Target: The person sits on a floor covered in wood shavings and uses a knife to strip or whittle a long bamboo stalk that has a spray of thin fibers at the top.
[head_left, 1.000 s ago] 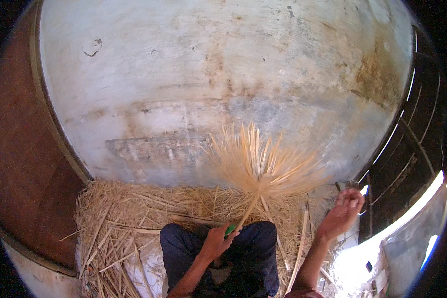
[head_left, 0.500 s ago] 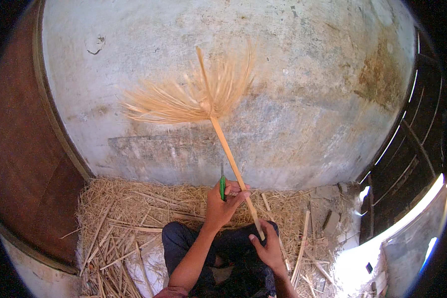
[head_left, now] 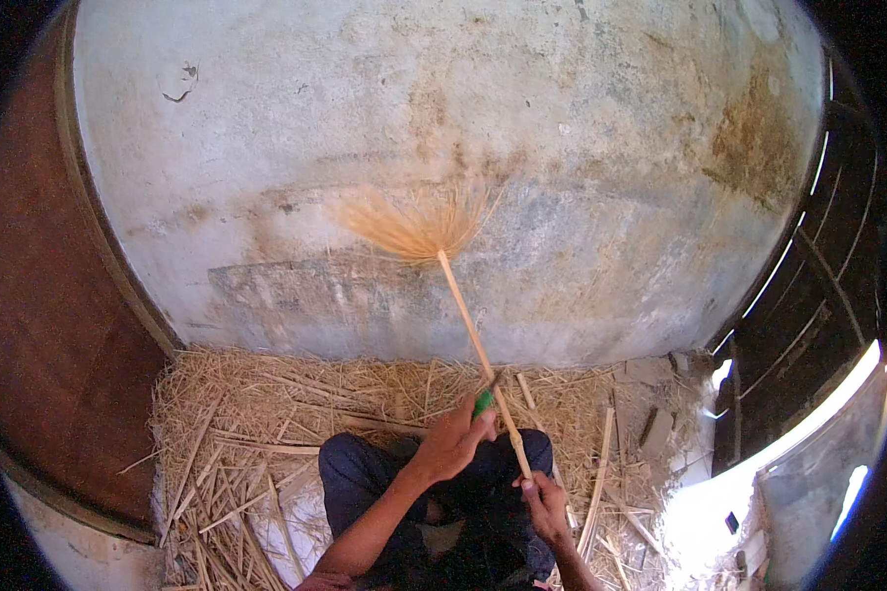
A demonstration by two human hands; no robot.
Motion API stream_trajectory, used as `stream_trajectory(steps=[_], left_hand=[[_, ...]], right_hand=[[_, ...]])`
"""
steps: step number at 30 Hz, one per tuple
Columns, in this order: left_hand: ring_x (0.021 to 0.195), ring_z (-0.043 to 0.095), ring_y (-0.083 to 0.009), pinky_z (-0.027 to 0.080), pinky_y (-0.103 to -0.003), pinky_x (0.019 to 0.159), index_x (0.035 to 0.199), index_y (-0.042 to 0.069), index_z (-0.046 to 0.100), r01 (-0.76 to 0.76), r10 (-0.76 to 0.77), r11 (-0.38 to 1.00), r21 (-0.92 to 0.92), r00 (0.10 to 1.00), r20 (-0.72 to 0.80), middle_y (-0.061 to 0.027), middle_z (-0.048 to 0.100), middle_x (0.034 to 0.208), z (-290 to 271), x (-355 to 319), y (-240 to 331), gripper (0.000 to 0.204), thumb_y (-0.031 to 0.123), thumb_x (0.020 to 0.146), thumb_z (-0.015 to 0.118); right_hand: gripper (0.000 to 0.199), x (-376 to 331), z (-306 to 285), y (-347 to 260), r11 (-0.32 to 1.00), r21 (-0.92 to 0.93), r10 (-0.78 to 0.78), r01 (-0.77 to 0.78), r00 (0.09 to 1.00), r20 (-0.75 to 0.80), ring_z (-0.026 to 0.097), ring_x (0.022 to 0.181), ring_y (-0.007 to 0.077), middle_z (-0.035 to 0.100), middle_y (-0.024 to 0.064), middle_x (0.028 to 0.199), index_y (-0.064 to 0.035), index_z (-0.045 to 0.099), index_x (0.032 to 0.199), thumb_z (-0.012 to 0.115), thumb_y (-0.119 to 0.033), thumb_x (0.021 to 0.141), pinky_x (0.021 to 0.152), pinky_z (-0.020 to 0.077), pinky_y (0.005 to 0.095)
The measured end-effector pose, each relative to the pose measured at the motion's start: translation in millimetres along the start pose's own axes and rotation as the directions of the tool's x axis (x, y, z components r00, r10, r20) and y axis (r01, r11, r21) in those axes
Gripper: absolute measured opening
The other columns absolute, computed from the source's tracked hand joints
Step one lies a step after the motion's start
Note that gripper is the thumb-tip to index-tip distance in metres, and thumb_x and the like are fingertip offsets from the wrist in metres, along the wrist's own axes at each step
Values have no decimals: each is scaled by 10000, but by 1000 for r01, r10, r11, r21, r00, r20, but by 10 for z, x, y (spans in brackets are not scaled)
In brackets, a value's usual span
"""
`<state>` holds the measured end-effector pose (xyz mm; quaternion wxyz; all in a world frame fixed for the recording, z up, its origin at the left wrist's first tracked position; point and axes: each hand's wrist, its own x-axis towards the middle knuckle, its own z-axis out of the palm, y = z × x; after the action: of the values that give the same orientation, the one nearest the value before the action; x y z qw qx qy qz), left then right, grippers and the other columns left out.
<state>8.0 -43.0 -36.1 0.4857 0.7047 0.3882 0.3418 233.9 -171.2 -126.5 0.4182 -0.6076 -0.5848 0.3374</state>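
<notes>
My left hand (head_left: 451, 448) is closed round a green-handled knife (head_left: 482, 403). Its short dark blade lies against a slim pale bamboo stick (head_left: 468, 323), partway along the lower half. Below that, over my right knee, my right hand (head_left: 545, 504) grips the stick's near end. The stick slants up and away to the left, off the floor. At its far end a wide fan of thin tan shavings (head_left: 422, 225) spreads out, partly blurred by motion.
Straw-like shavings (head_left: 306, 379) and loose bamboo strips (head_left: 229, 512) cover the floor around my legs (head_left: 360, 492). Ahead stands a stained plaster wall (head_left: 611, 266). A brown panel (head_left: 59, 325) is at the left, dark slats (head_left: 808, 295) at the right.
The knife has turned from pointing up beside the stick to lying against it, and my left hand is lower. The stick and its fan have dropped toward me; my right hand has shifted slightly nearer and right.
</notes>
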Motion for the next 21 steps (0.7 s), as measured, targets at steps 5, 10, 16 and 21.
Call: stream_trajectory(steps=[5, 10, 16, 21], left_hand=[[580, 670, -349, 507, -466, 484, 1252, 53, 564, -221, 291, 791, 571, 956, -34, -159, 663, 702, 128, -155, -201, 417, 436, 1099, 500], [539, 665, -360, 507, -486, 477, 1255, 63, 611, -270, 378, 652, 709, 926, 4, -145, 657, 642, -24, -97, -221, 436, 454, 1081, 528], [536, 671, -374, 518, -509, 505, 1214, 81, 674, -234, 367, 642, 730, 930, -24, -160, 643, 601, -212, -45, -47, 423, 457, 1027, 619], [563, 684, -372, 527, -492, 499, 1180, 66, 678, -327, 346, 561, 761, 927, 144, -159, 669, 628, -268, -87, 7, 456, 484, 1047, 555]], right_hand=[[437, -41, 3, -94, 970, 209, 114, -126, 991, 71, 417, 596, 67, 471, -49, 674, -58, 668, 1028, 487, -447, 1110, 562, 324, 261], [464, -63, -28, -142, 965, 213, 142, -157, 987, 81, 401, 587, 67, 443, -56, 657, -47, 657, 1012, 485, -467, 1108, 547, 311, 268], [477, -120, -21, -39, 946, 273, 149, -172, 983, 104, 410, 599, 83, 441, -44, 646, -66, 647, 950, 487, -489, 1101, 563, 334, 286], [476, -151, -81, -141, 966, 209, 136, -151, 987, 84, 431, 593, 96, 457, -25, 631, -67, 650, 937, 488, -485, 1096, 565, 349, 297]])
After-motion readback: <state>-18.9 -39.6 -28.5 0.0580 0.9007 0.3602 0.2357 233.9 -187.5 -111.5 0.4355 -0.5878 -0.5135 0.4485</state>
